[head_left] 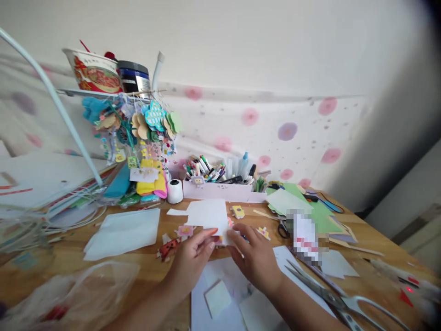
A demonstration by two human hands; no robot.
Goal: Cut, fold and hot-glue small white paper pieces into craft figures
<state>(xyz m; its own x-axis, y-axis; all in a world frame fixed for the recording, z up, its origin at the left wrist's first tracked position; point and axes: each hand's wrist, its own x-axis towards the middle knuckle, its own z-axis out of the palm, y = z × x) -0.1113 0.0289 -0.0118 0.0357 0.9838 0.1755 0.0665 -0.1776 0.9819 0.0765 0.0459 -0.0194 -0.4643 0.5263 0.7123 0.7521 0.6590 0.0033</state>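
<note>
Where both forearms converge in the head view, two hands, the left hand and the right hand, meet above a wooden desk, thumbs and fingers drawn together on one small white piece. This piece lies between the two sets of fingertips, to the right of the left hand and to the left of the right, partly covered by the fingers. Four small decorated cutouts can be counted around the hands: one red cutout and one pink cutout beside the left hand, one yellow cutout beyond the right hand's fingers, and a second, yellow-and-white cutout just beyond its knuckles. One white sheet lies directly beyond the fingertips; one white square rests nearer the wearer, between the forearms. Two pairs of scissors appear at right, the large scissors in front and the small scissors farther back. At the rear stand one white spool and one long pen box, its many pens too crowded to count.
</note>
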